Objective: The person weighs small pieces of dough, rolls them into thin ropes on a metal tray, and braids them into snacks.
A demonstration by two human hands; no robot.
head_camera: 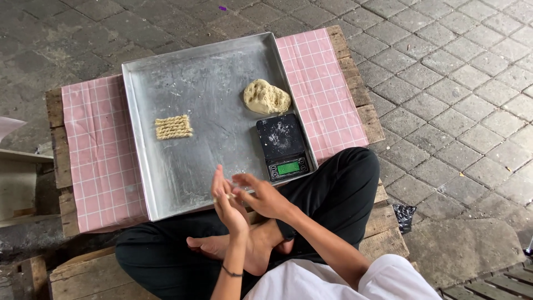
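I sit cross-legged at a large metal tray [183, 166] dusted with flour. My left hand [226, 203] and my right hand [261, 195] meet palm to palm over the tray's near edge, with a small piece of dough [229, 196] pressed between them. A lump of pale dough [266, 97] lies at the tray's far right. Several twisted dough ropes [174, 126] lie side by side at the middle left of the tray. A small black digital scale [283, 145] with a lit green display sits inside the tray's right side, below the lump.
The tray rests on a pink checked cloth [94, 150] over a wooden pallet [383, 222]. Grey paving stones [455, 83] surround it. A wooden crate edge [16, 183] stands at the left, and a black scrap [404, 214] lies on the ground at the right.
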